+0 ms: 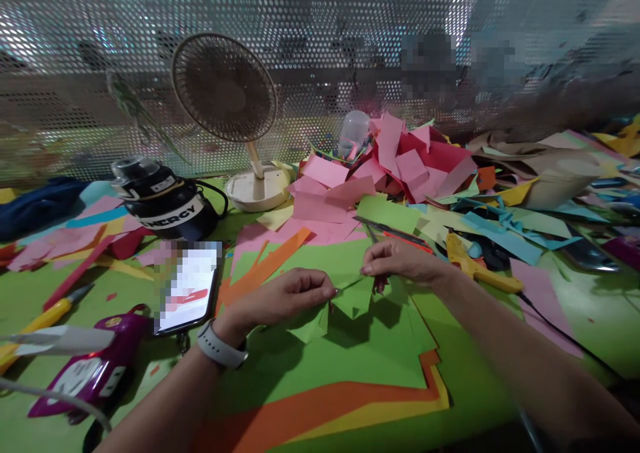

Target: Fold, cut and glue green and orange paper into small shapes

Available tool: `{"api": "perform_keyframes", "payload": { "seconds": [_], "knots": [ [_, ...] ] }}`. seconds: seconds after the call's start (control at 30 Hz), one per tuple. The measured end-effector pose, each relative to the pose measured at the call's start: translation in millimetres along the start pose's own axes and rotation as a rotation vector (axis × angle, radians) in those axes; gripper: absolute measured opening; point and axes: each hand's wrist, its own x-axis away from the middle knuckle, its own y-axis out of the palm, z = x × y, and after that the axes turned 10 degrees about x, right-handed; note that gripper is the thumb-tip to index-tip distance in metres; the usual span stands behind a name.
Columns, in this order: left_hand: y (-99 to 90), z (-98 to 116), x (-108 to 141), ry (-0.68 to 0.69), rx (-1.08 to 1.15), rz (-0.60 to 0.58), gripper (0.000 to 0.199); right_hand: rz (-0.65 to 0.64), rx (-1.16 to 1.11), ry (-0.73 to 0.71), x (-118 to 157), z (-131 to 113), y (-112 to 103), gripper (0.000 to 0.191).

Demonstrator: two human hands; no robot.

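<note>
My left hand (295, 294), with a white band on the wrist, pinches the left edge of a small cut green paper piece (353, 297). At the piece's upper right, my right hand (395, 261) has its thumb and forefinger pressed together on it. The piece is held between the two hands, above a stack of green paper sheets (385, 359), and casts a shadow there. Orange sheets (320, 406) and a yellow one show under the stack's front edge. Orange strips (275, 266) lie on the stack's left part.
At the left are a lit phone (190, 289), a purple device (100, 359), a yellow cutter (50, 316) and a black bottle (170, 203). A fan (225, 89) stands behind. Pink paper scraps (325, 203) pile up at the back; a yellow glue gun (475, 266) lies right.
</note>
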Motion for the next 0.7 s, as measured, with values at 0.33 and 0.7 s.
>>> {"api": "perform_keyframes", "payload": {
  "seconds": [0.33, 0.7],
  "knots": [
    [6.8, -5.7, -2.8, -0.055, -0.082, -0.187, 0.036, -0.366, 0.289, -0.020, 6.8, -0.3, 12.9, 0.025],
    [-20.3, -7.7, -20.4, 0.230, 1.059, 0.900, 0.033, 0.304, -0.227, -0.067, -6.9, 2.3, 22.8, 0.034]
  ]
}}
